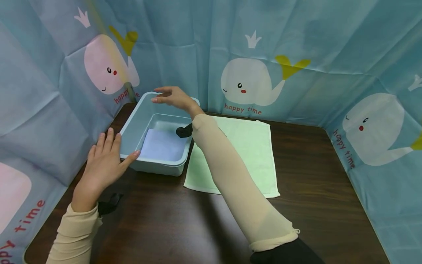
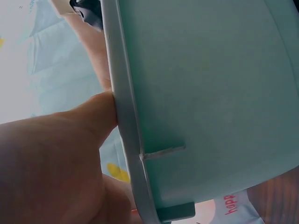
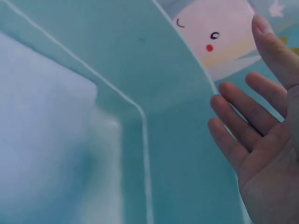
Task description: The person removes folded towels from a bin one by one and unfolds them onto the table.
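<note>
A light blue plastic bin (image 1: 158, 168) stands at the back left of the table. On its floor lies a flat, pale lavender rectangle with rounded corners (image 1: 163, 145). My left hand (image 1: 103, 161) rests at the near left corner of the bin, fingers extended and thumb spread along the near rim. The left wrist view shows that hand (image 2: 51, 154) right at the rim, outside the bin wall (image 2: 210, 93). Over the bin's far rim reaches my right hand (image 1: 176, 98). In the right wrist view its fingers (image 3: 233, 112) are loosely extended, with nothing held.
A pale green towel (image 1: 255, 146) lies spread on the dark wooden table (image 1: 316, 190), right of the bin and partly under my right forearm. Blue curtains (image 1: 178, 29) printed with whales surround the table's back and sides. Black wrist pieces (image 1: 184, 131) sit by both hands.
</note>
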Motion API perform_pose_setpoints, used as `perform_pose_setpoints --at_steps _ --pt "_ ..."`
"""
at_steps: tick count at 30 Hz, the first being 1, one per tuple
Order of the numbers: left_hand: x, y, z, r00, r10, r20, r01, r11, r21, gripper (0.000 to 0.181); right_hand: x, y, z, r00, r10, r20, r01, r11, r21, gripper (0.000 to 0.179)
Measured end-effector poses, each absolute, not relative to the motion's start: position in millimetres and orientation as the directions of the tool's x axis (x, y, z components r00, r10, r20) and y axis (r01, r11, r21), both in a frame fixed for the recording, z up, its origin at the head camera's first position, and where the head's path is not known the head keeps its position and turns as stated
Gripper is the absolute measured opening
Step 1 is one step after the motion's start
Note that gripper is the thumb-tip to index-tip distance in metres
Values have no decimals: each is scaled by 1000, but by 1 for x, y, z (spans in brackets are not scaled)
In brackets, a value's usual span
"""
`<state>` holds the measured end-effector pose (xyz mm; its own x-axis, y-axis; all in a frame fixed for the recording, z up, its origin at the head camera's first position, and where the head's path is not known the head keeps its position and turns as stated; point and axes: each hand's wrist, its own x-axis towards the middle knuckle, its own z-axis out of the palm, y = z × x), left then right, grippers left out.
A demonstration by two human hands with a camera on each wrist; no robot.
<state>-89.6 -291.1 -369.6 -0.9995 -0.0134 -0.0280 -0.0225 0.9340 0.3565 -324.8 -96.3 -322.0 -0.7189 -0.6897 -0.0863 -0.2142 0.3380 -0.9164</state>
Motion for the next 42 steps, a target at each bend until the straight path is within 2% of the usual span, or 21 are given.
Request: perform_pose_setpoints --at_steps 8,13,20,24,29,37,42 --pt "-90 -292 -371 -999 -28 -27 -36 933 357 101 -303 -114 -333 -776 -604 -179 -62 355 -933 56" --pt "-90 -291 -371 -999 -32 -24 -39 930 366 100 -299 -124 -344 -790 -576 -210 4 338 -941 55" --pt "-91 -292 -371 -999 -40 -14 -43 931 364 101 -309 -138 -366 -799 -564 -209 -20 371 -928 58" --pt "-90 -292 -372 -999 -47 -3 -45 932 360 102 -316 -146 -381 -814 -535 -228 -42 445 -894 58" --pt "-86 -292 -373 -999 -49 7 -43 932 359 101 -318 -153 -392 -800 -518 -303 -18 524 -851 57" --pt "-86 -292 -373 -998 -55 16 -45 931 361 99 -321 -160 -399 -783 -528 -329 -26 556 -831 54" --pt "-87 -291 -372 -998 -64 16 -54 932 360 99 -327 -163 -401 -768 -505 -394 -30 642 -766 54"
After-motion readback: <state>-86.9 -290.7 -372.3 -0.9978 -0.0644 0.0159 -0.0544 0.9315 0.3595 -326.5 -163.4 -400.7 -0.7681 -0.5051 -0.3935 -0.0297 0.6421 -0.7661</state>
